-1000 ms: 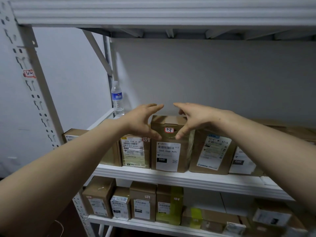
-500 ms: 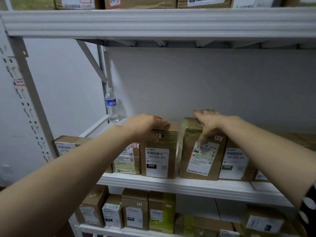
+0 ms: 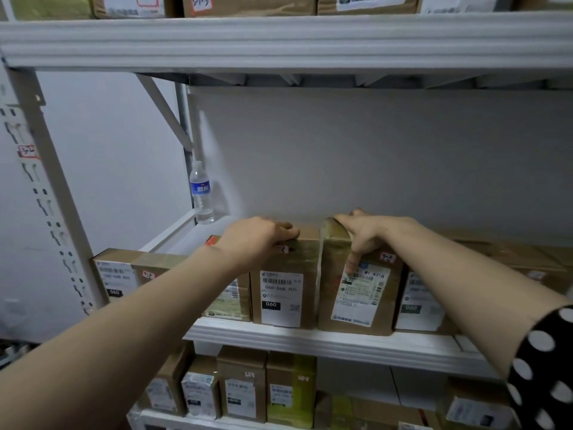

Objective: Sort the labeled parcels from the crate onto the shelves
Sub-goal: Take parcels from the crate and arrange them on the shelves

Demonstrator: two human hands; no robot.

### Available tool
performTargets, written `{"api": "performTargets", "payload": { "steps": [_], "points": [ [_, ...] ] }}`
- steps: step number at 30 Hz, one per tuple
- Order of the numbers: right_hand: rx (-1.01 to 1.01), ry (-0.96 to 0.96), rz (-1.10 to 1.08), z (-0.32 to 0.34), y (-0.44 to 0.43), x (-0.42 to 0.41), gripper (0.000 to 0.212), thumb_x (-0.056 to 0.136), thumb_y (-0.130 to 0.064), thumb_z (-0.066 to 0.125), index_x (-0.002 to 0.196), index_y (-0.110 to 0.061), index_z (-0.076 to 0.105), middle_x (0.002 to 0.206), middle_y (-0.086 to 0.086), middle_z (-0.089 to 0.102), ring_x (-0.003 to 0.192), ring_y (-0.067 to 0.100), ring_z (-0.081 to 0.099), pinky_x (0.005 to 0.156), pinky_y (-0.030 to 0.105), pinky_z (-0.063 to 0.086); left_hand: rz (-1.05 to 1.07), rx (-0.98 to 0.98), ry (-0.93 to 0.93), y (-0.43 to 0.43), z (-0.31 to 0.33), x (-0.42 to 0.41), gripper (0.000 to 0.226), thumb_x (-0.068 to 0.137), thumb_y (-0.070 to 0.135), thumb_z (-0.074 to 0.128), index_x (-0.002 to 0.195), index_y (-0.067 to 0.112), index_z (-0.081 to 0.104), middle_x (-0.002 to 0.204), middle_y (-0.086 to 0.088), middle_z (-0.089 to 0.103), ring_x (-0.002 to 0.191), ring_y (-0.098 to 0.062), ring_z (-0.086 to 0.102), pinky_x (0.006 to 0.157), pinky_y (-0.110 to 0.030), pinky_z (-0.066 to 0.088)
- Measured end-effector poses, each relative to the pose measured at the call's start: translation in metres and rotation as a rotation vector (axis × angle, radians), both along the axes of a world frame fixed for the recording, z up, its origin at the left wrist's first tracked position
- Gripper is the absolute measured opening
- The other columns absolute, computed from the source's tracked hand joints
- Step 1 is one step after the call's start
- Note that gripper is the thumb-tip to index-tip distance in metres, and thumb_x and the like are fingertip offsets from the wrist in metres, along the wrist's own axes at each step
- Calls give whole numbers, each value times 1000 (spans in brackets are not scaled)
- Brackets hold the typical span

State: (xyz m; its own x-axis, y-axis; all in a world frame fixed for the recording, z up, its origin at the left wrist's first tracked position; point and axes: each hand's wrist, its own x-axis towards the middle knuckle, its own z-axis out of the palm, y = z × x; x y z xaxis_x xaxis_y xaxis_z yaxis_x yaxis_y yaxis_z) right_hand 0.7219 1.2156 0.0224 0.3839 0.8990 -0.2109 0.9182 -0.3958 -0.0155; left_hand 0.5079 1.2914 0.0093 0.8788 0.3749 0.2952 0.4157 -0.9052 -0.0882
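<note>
We see our left hand point(image 3: 260, 240) in the middle of the frame. It lies on the top of the A05 parcel point(image 3: 283, 301), a brown box with a white label that reads 060-068-A05, and its fingers are curled over the top edge and hold it. Our right hand point(image 3: 369, 235) is just to the right of it. It holds the A218 parcel point(image 3: 356, 305): the fingers go over the top corner and the thumb points down on the front face, touching the label.

The two parcels stand upright, side by side and touching, at the front edge of the middle shelf point(image 3: 310, 339). More labeled boxes stand on both sides of them in the same row.

A water bottle point(image 3: 201, 193) stands at the back left corner of this shelf. At the top of the frame the upper shelf point(image 3: 279, 41) carries more boxes, and in the lower part of the frame we see another row of parcels. A black sleeve with white dots point(image 3: 545, 367) shows at the right edge.
</note>
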Motion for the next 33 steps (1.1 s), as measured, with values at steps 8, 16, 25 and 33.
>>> {"api": "performTargets", "payload": {
  "steps": [8,16,25,33],
  "points": [
    [8,-9,7,-4,1,-5,125,52,-40,90,149,-26,14,143,8,28,131,31,32,104,46,39,-4,-2,-36,-2,-2,-1,39,95,32,52,134,28,53,141,9,50,125,-20,49,91,-37,49],
    [35,30,-12,-5,-5,-2,139,55,-42,88,151,-25,-10,157,8,6,144,30,13,113,46,29,0,9,23,-5,4,1,46,93,31,55,138,21,48,141,2,47,126,-20,46,96,-31,44],
    [104,162,27,9,-17,9,117,74,-42,75,151,-27,-11,161,4,-5,147,26,1,118,49,15,34,13,83,-8,10,3,76,85,34,64,149,19,26,152,-1,33,136,-19,34,106,-28,32],
    [221,223,-75,51,-76,54,96,78,-9,66,153,-21,7,159,5,14,144,24,19,110,35,26,-10,60,74,-32,25,27,89,80,47,68,150,21,21,155,-1,26,140,-19,28,112,-31,26]
  ]
}}
